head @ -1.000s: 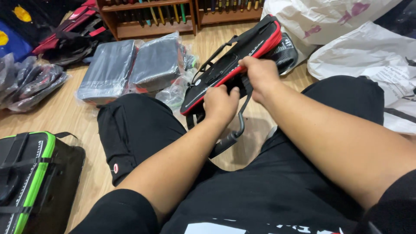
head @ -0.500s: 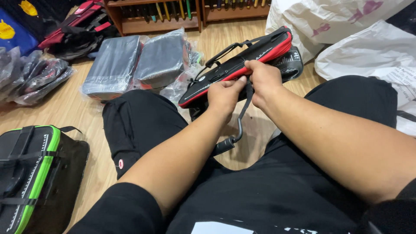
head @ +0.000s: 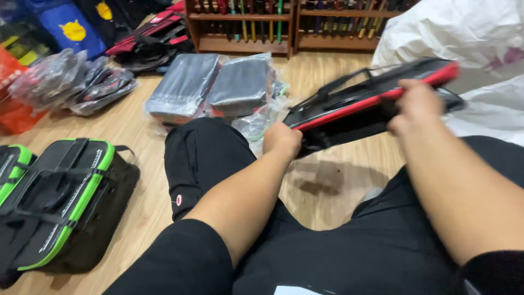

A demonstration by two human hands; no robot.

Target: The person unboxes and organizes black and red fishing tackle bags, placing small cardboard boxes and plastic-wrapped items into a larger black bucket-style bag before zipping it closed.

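- A seated person held a flat black case with red trim [head: 360, 109] off the wooden floor [head: 136, 131], above the knees at about one o'clock in the head camera's view.
- The left hand [head: 281, 139] was clenched around the case's lower left corner; the right hand [head: 416, 104] gripped its red edge near the far end.
- The case looked semi-rigid and light, keeping its shape while lifted; the piped rim or the black carry strap [head: 335, 87] seemed the surest holds.
- At eleven o'clock lay plastic-wrapped grey cases [head: 213, 87]; at eight o'clock sat a black case with green trim [head: 65, 196].
- White plastic bags [head: 453, 33] lay at two o'clock, a wooden rack [head: 273, 27] at twelve.
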